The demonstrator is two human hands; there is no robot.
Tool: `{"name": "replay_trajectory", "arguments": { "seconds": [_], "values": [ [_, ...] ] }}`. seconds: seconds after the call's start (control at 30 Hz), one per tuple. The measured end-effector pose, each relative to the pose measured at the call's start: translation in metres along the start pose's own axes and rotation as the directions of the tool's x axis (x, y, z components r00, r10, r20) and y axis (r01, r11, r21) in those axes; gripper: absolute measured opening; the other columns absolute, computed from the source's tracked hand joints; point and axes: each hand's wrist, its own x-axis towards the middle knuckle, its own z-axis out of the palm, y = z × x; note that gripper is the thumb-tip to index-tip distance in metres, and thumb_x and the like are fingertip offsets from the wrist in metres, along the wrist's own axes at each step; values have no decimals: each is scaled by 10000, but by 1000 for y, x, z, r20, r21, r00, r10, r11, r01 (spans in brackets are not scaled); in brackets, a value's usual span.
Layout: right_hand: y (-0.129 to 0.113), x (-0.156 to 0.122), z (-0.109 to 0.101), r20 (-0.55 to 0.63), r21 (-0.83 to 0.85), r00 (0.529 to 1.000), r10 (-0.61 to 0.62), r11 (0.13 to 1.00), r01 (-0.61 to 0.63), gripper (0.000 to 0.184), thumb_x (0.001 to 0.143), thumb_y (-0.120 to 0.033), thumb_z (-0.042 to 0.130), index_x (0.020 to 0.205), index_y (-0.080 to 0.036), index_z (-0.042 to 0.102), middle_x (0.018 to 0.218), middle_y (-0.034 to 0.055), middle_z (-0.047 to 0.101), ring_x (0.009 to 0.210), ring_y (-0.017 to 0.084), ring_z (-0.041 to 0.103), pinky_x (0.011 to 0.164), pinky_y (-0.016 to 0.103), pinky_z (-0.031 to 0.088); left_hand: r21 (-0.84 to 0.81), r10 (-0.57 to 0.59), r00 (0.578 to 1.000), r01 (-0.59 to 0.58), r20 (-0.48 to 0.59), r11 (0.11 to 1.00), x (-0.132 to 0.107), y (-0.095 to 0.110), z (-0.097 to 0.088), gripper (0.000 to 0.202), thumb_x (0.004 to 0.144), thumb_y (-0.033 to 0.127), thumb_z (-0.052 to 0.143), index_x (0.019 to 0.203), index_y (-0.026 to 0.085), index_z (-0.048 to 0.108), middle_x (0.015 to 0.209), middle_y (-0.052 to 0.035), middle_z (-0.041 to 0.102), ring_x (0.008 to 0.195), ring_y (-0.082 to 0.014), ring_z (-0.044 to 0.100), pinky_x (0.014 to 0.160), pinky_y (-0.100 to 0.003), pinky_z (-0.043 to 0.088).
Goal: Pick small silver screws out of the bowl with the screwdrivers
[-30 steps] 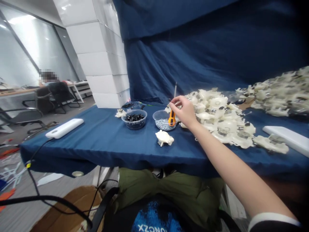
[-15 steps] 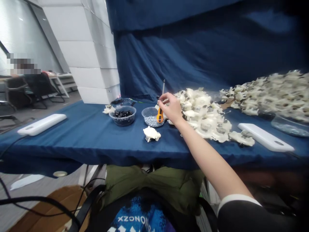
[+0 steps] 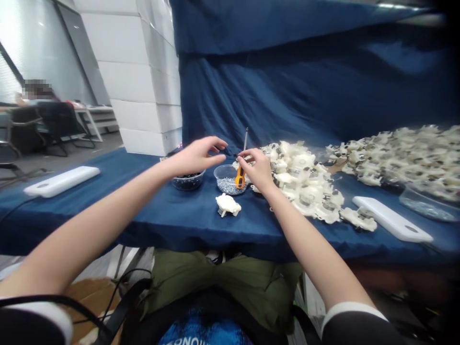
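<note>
My right hand [image 3: 257,167] is closed around a screwdriver [image 3: 240,179] with an orange and black handle hanging down and its thin shaft pointing up. Something small and dark shows by the fingertips, too small to name. My left hand [image 3: 197,154] reaches in from the left, fingers apart and holding nothing, over a clear bowl of black parts [image 3: 188,183] that it partly hides. Below the screwdriver stands a clear bowl of small silvery screws [image 3: 227,186]. A single cream plastic part [image 3: 227,205] sits on the blue cloth in front of that bowl.
Cream plastic parts [image 3: 305,187] are heaped right of my right hand, with a larger heap [image 3: 406,153] farther right. White flat devices lie left [image 3: 63,181] and right [image 3: 391,218]. White boxes [image 3: 136,86] are stacked at back left. A person [image 3: 38,98] sits beyond.
My left arm has come into view, its hand now over the black parts' bowl near my right hand. My right hand still holds the screwdriver upright; the view has shifted slightly.
</note>
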Motion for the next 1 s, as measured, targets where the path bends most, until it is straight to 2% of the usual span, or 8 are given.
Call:
{"name": "replay_trajectory", "arguments": {
  "seconds": [0.17, 0.3, 0.37, 0.5, 0.7, 0.83, 0.93, 1.0],
  "values": [
    [-4, 0, -3, 34, 27, 999, -6, 1000, 5, 125, 915, -295, 642, 966, -216, 723, 1024, 43, 713, 783, 163, 698, 777, 322, 566, -315, -85, 993, 108, 86, 943, 25, -25, 46, 417, 859, 352, 744, 1200, 114, 713, 1074, -123, 778, 1015, -221, 726, 908, -351, 563],
    [-4, 0, -2, 57, 45, 998, 4, 999, -7, 145, 903, -307, 646, 977, -217, 732, 1032, 40, 718, 794, 162, 700, 785, 312, 572, -381, -144, 989, 127, -16, 916, 35, -31, 60, 307, 831, 369, 747, 996, 112, 780, 911, -107, 791, 855, -202, 730, 762, -302, 551],
    [-1, 3, -1, 93, 28, 994, 58, 998, -60, 166, 897, -313, 638, 996, -218, 731, 1045, 40, 726, 796, 163, 696, 785, 310, 571, -274, -165, 986, 154, -17, 949, 36, -30, 59, 269, 833, 361, 719, 942, 126, 793, 883, -92, 789, 824, -199, 715, 726, -297, 519],
    [5, 14, 0, 181, -153, 956, 231, 967, -204, 174, 838, -263, 661, 986, -209, 733, 1008, 39, 749, 840, 187, 690, 829, 331, 552, 29, -133, 980, 130, 148, 991, 36, -31, 56, 223, 799, 319, 707, 880, 140, 812, 882, -90, 783, 838, -221, 671, 808, -335, 481],
    [10, 35, 2, 344, -439, 872, 348, 881, -179, 216, 798, -264, 685, 1001, -223, 748, 1002, 46, 760, 902, 214, 691, 789, 312, 510, 360, -193, 916, 58, 352, 931, 35, -37, 58, 252, 741, 412, 729, 811, 186, 817, 772, -96, 742, 1055, -310, 534, 1022, -406, 412],
    [13, 39, 8, 407, -517, 823, 396, 843, -150, 202, 816, -302, 680, 989, -222, 748, 1010, 63, 763, 900, 218, 690, 776, 310, 505, 393, -265, 879, 98, 397, 914, 38, -32, 63, 232, 725, 373, 717, 816, 184, 816, 781, -110, 738, 1075, -326, 545, 934, -381, 456],
    [14, 33, 15, 421, -510, 830, 367, 852, -119, 165, 841, -312, 672, 959, -224, 746, 1001, 84, 751, 918, 245, 686, 805, 353, 518, 248, -212, 936, 142, 280, 958, 42, -21, 53, 220, 753, 309, 685, 838, 154, 815, 762, -89, 728, 831, -231, 614, 833, -346, 487],
    [12, 27, 14, 397, -518, 857, 328, 851, -86, 185, 850, -323, 681, 992, -224, 744, 1050, 114, 724, 949, 279, 681, 826, 405, 527, 90, -176, 969, 163, 175, 983, 37, -9, 29, 249, 795, 334, 695, 887, 136, 814, 778, -73, 724, 735, -181, 599, 775, -339, 498]
  ]
}}
